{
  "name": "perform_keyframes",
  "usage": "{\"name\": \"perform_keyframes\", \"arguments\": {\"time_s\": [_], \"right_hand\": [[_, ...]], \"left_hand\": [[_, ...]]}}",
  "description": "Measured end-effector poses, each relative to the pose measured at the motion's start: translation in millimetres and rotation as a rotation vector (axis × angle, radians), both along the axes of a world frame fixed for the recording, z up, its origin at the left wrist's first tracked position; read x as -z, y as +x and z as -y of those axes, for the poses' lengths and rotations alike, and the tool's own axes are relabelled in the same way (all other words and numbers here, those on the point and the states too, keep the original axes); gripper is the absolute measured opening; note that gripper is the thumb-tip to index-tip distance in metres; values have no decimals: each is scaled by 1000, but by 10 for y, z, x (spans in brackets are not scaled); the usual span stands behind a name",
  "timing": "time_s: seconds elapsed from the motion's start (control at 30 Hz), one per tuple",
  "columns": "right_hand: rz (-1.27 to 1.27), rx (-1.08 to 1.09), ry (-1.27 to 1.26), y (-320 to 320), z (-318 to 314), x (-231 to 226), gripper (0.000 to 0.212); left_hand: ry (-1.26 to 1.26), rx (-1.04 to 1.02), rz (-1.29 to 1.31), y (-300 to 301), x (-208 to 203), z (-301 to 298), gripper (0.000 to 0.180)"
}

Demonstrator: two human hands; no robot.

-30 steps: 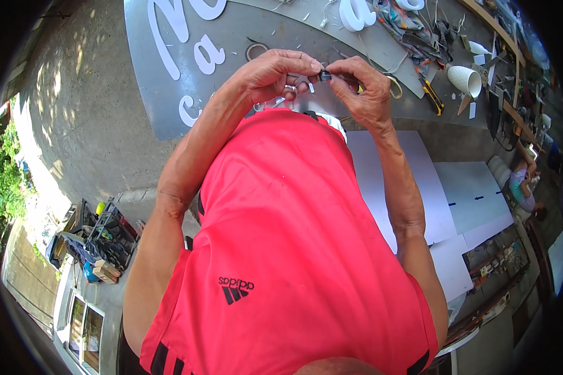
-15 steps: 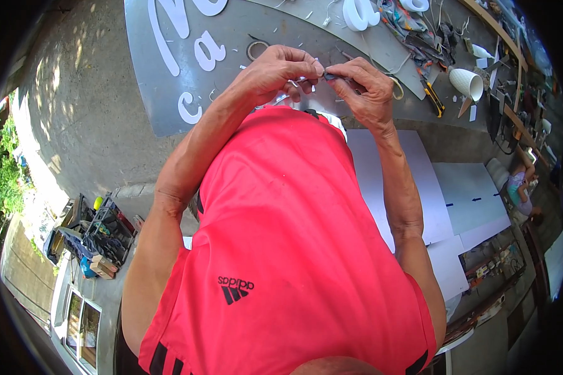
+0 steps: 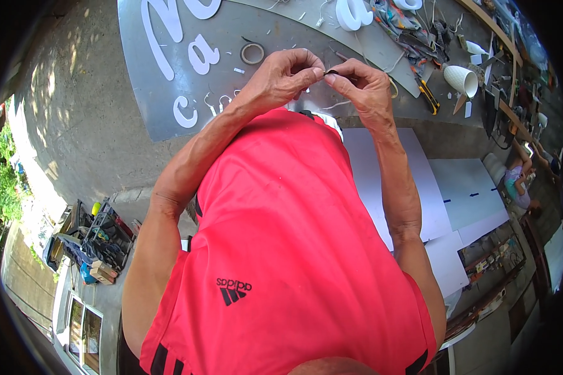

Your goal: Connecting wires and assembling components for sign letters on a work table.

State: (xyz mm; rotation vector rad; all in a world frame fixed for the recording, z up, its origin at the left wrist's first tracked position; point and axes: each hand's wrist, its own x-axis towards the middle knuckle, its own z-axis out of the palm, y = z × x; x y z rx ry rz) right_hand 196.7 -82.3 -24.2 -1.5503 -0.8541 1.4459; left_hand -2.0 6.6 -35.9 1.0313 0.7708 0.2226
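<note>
Over the near edge of a grey metal sheet (image 3: 150,78), my two hands meet fingertip to fingertip. My left hand (image 3: 291,78) is closed in a pinch, thumb against forefinger. My right hand (image 3: 364,87) pinches too, its other fingers curled in. A small, dark, bendy strip (image 3: 332,72) spans the short gap between the fingertips; its material is too small to tell. Left of my left hand lies a roll of tape (image 3: 243,54). Thin white wires (image 3: 209,105) with curled ends show beside my left wrist.
White cut-out letter shapes (image 3: 203,55) lie on the left of the sheet. A yellow-and-black utility knife (image 3: 429,98) and a white textured cup (image 3: 461,80) lie at the right, with rags (image 3: 394,22) behind. White panels (image 3: 397,175) stand low right. Another person (image 3: 517,181) is at far right.
My left hand has turned slightly and its fingers are more curled. The tape roll and the white wires now show more fully beside it. The strip stays between my fingertips.
</note>
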Motion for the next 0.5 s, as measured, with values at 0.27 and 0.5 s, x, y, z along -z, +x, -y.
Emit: {"name": "perform_keyframes", "arguments": {"time_s": [0.27, 0.5], "right_hand": [[-263, 56, -160, 51, 34, 31, 18], [-236, 67, -163, 10, 77, 81, 19]], "left_hand": [[92, 39, 19, -9, 40, 30, 26], [184, 45, 25, 13, 57, 65, 25]]}}
